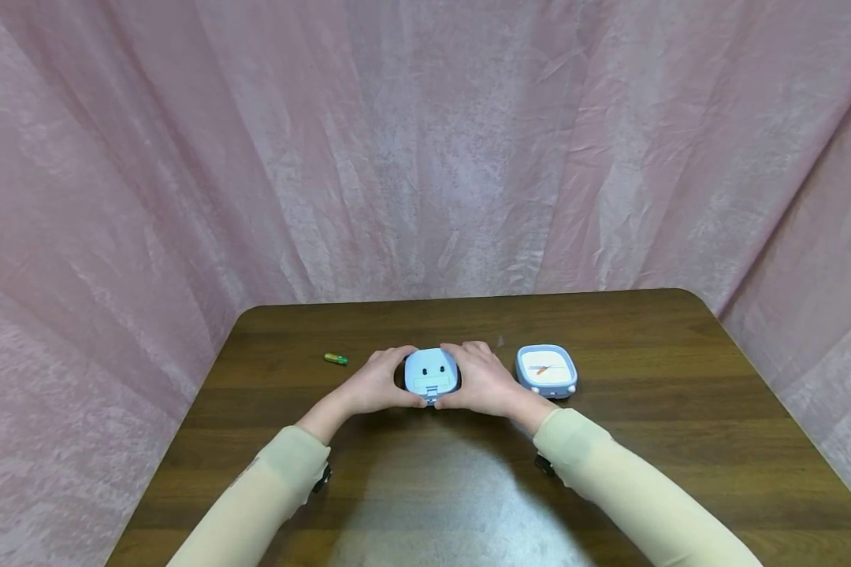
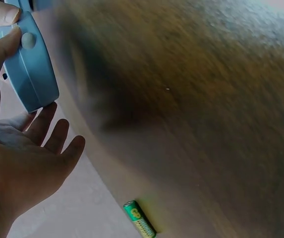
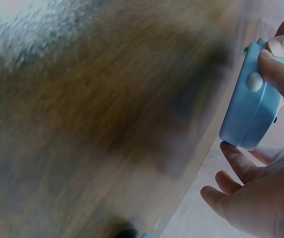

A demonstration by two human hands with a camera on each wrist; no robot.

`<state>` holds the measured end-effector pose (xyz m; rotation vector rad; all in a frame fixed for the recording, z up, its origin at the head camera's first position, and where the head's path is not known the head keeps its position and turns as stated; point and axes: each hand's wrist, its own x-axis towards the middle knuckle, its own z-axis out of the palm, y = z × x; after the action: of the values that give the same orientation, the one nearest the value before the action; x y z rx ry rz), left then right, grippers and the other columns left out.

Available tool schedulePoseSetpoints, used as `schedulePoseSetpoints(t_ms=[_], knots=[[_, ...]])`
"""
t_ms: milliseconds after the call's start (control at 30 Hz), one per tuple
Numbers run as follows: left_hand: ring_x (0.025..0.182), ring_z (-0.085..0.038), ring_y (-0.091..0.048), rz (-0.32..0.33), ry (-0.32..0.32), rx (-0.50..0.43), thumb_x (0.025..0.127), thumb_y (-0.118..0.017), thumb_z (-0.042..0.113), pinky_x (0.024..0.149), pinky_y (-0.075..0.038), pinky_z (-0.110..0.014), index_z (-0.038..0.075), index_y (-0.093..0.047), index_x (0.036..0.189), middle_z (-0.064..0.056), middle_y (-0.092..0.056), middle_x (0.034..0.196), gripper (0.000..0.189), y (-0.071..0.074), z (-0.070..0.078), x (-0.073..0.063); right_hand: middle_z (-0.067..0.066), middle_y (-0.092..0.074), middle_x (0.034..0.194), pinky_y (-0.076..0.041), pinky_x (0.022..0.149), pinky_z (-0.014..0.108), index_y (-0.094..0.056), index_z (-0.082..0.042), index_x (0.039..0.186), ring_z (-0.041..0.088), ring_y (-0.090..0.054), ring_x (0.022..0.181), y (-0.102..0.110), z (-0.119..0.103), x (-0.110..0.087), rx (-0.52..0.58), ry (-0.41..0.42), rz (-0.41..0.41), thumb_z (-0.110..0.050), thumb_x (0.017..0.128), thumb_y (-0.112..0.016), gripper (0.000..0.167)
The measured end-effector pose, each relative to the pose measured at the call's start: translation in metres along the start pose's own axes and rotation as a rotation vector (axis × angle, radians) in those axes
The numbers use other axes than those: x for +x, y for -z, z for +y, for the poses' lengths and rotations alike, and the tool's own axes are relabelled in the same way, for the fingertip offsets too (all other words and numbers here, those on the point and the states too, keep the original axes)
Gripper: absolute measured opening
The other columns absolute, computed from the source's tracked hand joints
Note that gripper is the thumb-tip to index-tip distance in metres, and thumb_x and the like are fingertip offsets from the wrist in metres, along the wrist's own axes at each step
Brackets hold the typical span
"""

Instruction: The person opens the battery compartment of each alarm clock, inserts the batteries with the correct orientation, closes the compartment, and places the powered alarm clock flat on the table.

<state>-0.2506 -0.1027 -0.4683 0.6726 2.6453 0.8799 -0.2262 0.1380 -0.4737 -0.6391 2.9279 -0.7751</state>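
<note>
Between my two hands is a light blue alarm clock [image 1: 425, 368], its back facing the head camera with two black knobs and a battery cover. My left hand [image 1: 379, 383] grips its left side, thumb at the lower edge and fingers at the top. The right side is gripped the same way by my right hand [image 1: 484, 381]. Both wrist views show the clock [image 2: 32, 69] held over the table, a small white round foot on its side near the thumbs. In the right wrist view, fingertips touch the lower end of the clock [image 3: 246, 109].
Just right of my right hand, a second blue alarm clock [image 1: 547, 368] lies with its white dial up. A green and gold battery [image 1: 336, 359] lies on the wooden table [image 1: 645, 378] to the left. Pink curtains [image 1: 425, 157] hang behind the table.
</note>
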Motion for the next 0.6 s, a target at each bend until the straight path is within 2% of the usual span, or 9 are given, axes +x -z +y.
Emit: schedulePoseSetpoints(t_ms=[333, 600], knots=[[0.135, -0.028, -0.038, -0.013, -0.002, 0.057, 0.076, -0.089, 0.05, 0.105, -0.041, -0.049, 0.017, -0.045, 0.153, -0.003, -0.052, 0.147, 0.095, -0.0055, -0.0057, 0.0063, 0.015, -0.054, 0.142, -0.034, 0.112, 0.051, -0.042, -0.008, 0.155, 0.036, -0.038, 0.138, -0.0054, 0.0037, 0.0026, -0.026, -0.015, -0.018, -0.053, 0.075, -0.088, 0.103], [0.136, -0.028, -0.037, -0.022, 0.009, 0.055, 0.076, -0.089, 0.05, 0.105, -0.041, -0.051, 0.014, -0.041, 0.156, -0.005, -0.049, 0.15, 0.1, -0.0074, -0.0032, 0.0083, 0.015, -0.054, 0.142, -0.035, 0.111, 0.051, -0.041, -0.009, 0.156, 0.036, -0.037, 0.139, -0.0075, 0.0076, 0.004, -0.048, -0.026, -0.034, -0.055, 0.075, -0.087, 0.105]])
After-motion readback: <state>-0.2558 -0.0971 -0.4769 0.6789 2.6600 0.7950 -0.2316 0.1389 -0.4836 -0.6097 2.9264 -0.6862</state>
